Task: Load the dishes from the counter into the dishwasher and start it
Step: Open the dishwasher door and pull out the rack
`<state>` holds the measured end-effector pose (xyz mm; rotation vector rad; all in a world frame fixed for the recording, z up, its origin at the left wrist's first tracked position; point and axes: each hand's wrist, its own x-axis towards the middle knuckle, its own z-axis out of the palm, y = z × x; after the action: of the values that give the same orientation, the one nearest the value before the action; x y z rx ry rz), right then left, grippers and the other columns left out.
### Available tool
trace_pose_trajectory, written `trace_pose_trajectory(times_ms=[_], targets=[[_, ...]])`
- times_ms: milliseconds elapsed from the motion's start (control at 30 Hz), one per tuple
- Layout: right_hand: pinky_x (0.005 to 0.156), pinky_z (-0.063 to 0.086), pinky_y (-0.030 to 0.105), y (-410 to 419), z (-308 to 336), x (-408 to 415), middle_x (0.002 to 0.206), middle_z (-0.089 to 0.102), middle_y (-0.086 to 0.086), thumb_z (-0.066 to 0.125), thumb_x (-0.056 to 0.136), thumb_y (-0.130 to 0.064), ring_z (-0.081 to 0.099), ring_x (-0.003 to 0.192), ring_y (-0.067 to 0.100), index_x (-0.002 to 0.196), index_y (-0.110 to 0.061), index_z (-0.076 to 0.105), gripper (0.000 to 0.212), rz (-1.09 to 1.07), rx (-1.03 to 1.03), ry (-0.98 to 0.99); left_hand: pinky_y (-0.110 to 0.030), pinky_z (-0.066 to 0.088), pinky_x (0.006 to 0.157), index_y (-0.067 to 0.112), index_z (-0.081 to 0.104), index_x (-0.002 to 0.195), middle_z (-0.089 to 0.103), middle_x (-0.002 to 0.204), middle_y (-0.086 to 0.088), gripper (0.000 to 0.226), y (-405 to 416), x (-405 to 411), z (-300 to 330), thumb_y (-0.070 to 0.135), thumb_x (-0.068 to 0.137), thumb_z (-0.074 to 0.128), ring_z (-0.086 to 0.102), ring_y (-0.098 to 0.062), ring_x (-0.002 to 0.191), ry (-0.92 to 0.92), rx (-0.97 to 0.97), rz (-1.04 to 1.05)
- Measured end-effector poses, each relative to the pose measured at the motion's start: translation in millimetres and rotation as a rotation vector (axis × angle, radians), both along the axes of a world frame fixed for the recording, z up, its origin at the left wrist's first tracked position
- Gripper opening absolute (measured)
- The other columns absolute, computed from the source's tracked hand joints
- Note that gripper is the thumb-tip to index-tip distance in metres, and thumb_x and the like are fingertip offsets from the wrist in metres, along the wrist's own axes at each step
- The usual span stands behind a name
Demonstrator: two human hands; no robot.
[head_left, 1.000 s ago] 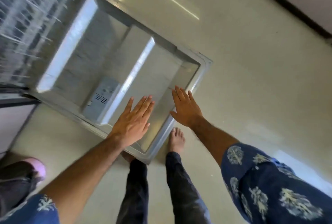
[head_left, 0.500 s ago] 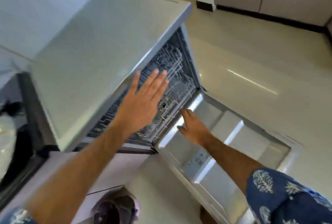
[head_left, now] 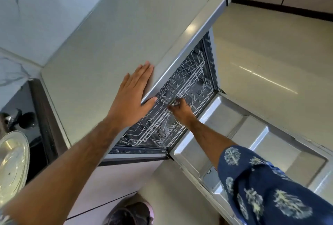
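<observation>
The dishwasher (head_left: 126,31) stands open, its steel door (head_left: 252,145) folded down flat toward the floor. My left hand (head_left: 132,96) lies flat on the front edge of the grey top, fingers straight and thumb hooked under the rim. My right hand (head_left: 180,110) reaches into the opening, and its fingers curl round a wire of the rack (head_left: 187,87). The wire racks hold no dishes that I can see. A glass plate (head_left: 12,163) sits on the counter at the far left edge.
A black cooktop (head_left: 23,116) with a dark round object lies left of the dishwasher, beside marble counter (head_left: 10,69). Glossy beige floor (head_left: 270,53) spreads right of the door. A foot in a pink slipper (head_left: 131,214) shows below.
The view has lifted from the lowered door to the dishwasher top. My left hand moved from over the door onto the top edge; my right hand went from the door into the rack.
</observation>
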<state>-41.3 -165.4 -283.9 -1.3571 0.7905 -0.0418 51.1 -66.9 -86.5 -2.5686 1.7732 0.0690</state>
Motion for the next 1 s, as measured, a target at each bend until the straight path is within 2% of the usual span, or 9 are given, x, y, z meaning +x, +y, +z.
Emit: trace_pose_trajectory(times_ms=[100,167,267,367,400,567,833,900,1000], targets=[[0.080,0.061,0.044,0,-2,24,0.109,0.067,0.011,0.062,0.084,-0.066,0.069,0.093,0.029,0.126,-0.007,0.047,0.074,-0.104,0.091,0.053,-0.047,0.006,0.126,0.022,0.005,0.160,0.002,0.168,0.006,0.091,1,-1,0,0.040,0.092,0.064,-0.001,-0.010,0.154,0.021,-0.027,0.008],[0.076,0.061,0.043,0,-3,36,0.104,0.066,0.013,0.062,0.090,-0.053,0.069,0.089,0.028,0.122,-0.006,0.044,0.059,-0.111,0.067,0.113,-0.047,0.006,0.126,0.022,0.006,0.160,0.003,0.168,0.005,0.091,1,-1,-1,0.038,0.092,0.065,0.000,-0.010,0.154,0.029,-0.030,0.010],[0.083,0.058,0.043,-2,1,38,0.111,0.066,0.014,0.058,0.092,-0.040,0.067,0.095,0.029,0.124,-0.008,0.050,0.046,-0.116,0.021,0.172,-0.048,0.005,0.126,0.021,0.006,0.160,0.002,0.168,0.004,0.092,1,-1,2,0.040,0.091,0.064,-0.001,-0.011,0.154,0.035,-0.021,0.006],[0.056,0.050,0.021,0,8,12,0.102,0.065,0.007,0.059,0.096,-0.036,0.063,0.077,0.015,0.124,-0.007,0.048,0.042,-0.135,-0.008,0.228,-0.048,0.005,0.125,0.020,0.004,0.160,0.001,0.168,0.003,0.091,1,-3,4,0.042,0.092,0.061,-0.003,-0.011,0.154,0.023,-0.011,-0.008],[0.052,0.046,0.019,3,8,-3,0.101,0.064,0.006,0.059,0.096,-0.036,0.061,0.073,0.012,0.123,-0.008,0.048,0.040,-0.139,-0.009,0.249,-0.049,0.005,0.125,0.019,0.004,0.160,0.001,0.168,0.002,0.091,1,-3,3,0.042,0.092,0.061,-0.003,-0.011,0.154,0.022,-0.010,-0.010],[0.074,0.060,0.044,4,8,-87,0.097,0.070,0.013,0.060,0.094,-0.037,0.069,0.086,0.027,0.101,-0.012,0.050,0.028,-0.089,-0.014,0.325,-0.046,0.003,0.124,0.014,0.004,0.159,0.003,0.167,-0.004,0.093,2,-9,4,0.034,0.092,0.065,0.000,-0.017,0.153,-0.014,-0.013,-0.062],[0.068,0.057,0.030,0,29,-202,0.082,0.070,0.006,0.065,0.091,-0.029,0.069,0.080,0.021,0.095,-0.007,0.059,0.023,-0.068,-0.067,0.481,-0.046,0.008,0.124,0.014,-0.003,0.158,0.002,0.166,-0.012,0.093,2,-18,8,0.009,0.092,0.062,0.005,-0.025,0.153,-0.052,0.020,-0.216],[0.074,0.060,0.037,3,29,-221,0.082,0.073,0.009,0.065,0.089,-0.029,0.072,0.081,0.023,0.096,-0.002,0.064,0.027,-0.055,-0.068,0.505,-0.047,0.011,0.124,0.012,-0.003,0.158,0.002,0.166,-0.013,0.094,2,-20,9,0.001,0.091,0.061,0.005,-0.026,0.153,-0.063,0.009,-0.246],[0.080,0.060,0.042,8,33,-242,0.081,0.073,0.012,0.063,0.089,-0.021,0.071,0.078,0.024,0.086,-0.007,0.060,0.014,-0.094,-0.045,0.510,-0.044,0.007,0.125,0.013,-0.006,0.159,-0.006,0.167,-0.009,0.094,5,-19,7,-0.005,0.091,0.057,-0.004,-0.021,0.154,-0.082,0.020,-0.295]])
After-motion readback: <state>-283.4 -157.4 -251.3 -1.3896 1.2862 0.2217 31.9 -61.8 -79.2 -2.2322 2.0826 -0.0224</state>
